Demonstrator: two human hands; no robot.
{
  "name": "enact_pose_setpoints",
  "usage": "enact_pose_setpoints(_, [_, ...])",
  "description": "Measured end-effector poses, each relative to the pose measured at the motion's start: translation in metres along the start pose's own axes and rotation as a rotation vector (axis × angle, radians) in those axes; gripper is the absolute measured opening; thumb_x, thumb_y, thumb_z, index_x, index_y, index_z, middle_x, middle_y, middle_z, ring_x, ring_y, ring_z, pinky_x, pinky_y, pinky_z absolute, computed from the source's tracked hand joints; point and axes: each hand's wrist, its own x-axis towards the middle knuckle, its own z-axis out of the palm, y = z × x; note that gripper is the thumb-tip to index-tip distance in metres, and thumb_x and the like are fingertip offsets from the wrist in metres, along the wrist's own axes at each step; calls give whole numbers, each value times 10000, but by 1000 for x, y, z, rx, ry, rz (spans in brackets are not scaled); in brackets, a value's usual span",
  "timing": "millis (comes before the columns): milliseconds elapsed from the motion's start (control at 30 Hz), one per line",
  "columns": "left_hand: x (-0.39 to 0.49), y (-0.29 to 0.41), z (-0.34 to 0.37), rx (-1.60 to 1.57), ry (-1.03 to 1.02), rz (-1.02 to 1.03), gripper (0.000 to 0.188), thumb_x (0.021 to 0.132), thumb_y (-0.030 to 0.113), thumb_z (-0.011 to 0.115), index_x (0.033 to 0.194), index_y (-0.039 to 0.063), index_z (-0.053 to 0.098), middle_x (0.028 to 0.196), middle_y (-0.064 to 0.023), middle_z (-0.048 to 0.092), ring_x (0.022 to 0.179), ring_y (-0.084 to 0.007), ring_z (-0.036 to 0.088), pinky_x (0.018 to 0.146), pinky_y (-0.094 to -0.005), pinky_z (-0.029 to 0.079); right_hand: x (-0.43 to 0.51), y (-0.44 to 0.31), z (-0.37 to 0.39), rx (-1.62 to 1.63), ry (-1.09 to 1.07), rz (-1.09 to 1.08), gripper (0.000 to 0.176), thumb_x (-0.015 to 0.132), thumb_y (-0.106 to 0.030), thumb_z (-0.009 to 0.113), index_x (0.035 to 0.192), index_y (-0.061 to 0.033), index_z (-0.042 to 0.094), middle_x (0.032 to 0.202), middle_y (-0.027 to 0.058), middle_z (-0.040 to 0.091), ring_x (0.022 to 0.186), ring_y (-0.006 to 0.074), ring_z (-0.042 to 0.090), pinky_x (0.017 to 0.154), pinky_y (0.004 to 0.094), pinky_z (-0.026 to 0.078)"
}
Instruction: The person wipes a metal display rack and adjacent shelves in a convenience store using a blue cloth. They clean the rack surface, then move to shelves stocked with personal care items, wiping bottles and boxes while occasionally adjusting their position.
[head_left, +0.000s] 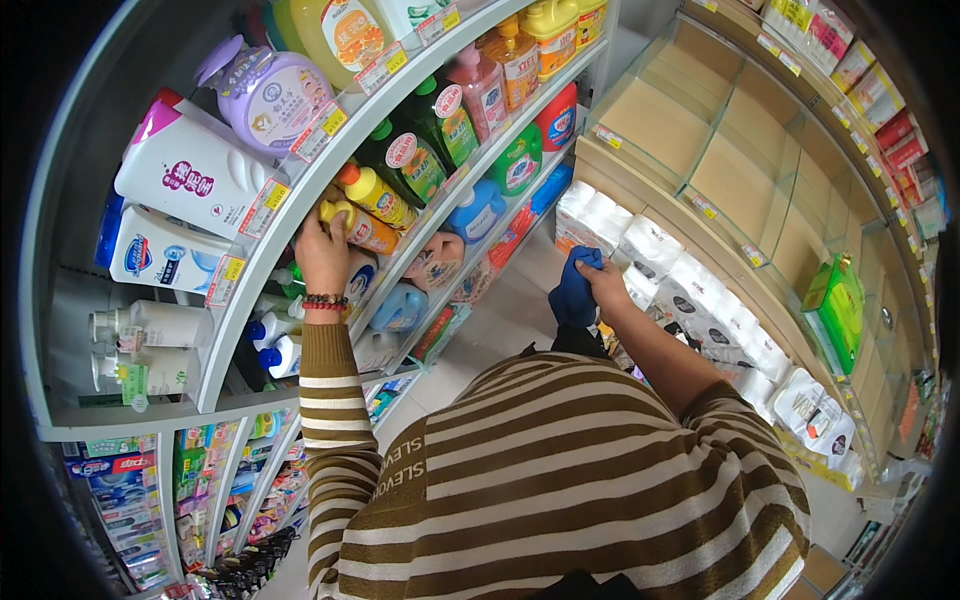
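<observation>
My left hand (322, 253) reaches into the second shelf of a grey rack, its thumb and fingers around the neck of an orange bottle with a yellow cap (367, 231). Beside that one stands a yellow bottle with an orange cap (381, 199). Dark green bottles with round pink-and-white stickers (409, 157) are further along the same shelf. Below my left wrist, partly hidden by the shelf edge, are white bottles with blue caps (283, 355). Out over the aisle, my right hand (600, 283) grips a bunched blue cloth (575, 289).
The upper shelf edge (300, 161) carries price tags and holds large pump bottles such as a purple one (274, 94). White toilet paper packs (686, 289) line the floor at right, under a glass-divided wooden display (720, 150). A green box (836, 315) lies in it.
</observation>
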Motion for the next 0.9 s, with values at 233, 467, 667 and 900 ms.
enact_pose_setpoints(233, [-35,7,11,-189,-37,-20,470,790,157,782,1188,13,578,1123,-194,649,1035,-316,642,900,-381,498,-1,1,-5,-36,8,54,329,904,-178,665,1194,-29,620,979,80,677,845,183,635,788,325,515])
enact_pose_setpoints(467, [-47,11,36,-341,-87,-150,595,717,169,836,1208,25,531,1054,-164,675,966,-308,673,848,-376,530,10,5,2,13,-46,-55,314,909,-206,668,1173,-40,633,988,87,681,850,185,647,775,330,530])
enact_pose_setpoints(667, [-70,37,20,-522,35,91,550,722,82,797,1195,10,527,1188,-165,588,1070,-313,600,932,-383,476,-48,-91,77,62,-383,-396,510,914,-228,687,1345,-37,492,1149,86,653,1008,167,631,883,333,520])
enact_pose_setpoints(900, [-84,134,-32,-886,-682,-18,678,687,92,795,1280,32,473,1157,-112,600,1079,-250,606,934,-376,481,-112,-151,162,-337,-577,-1177,670,738,-152,809,1331,-78,506,1202,108,643,1129,245,619,973,356,478])
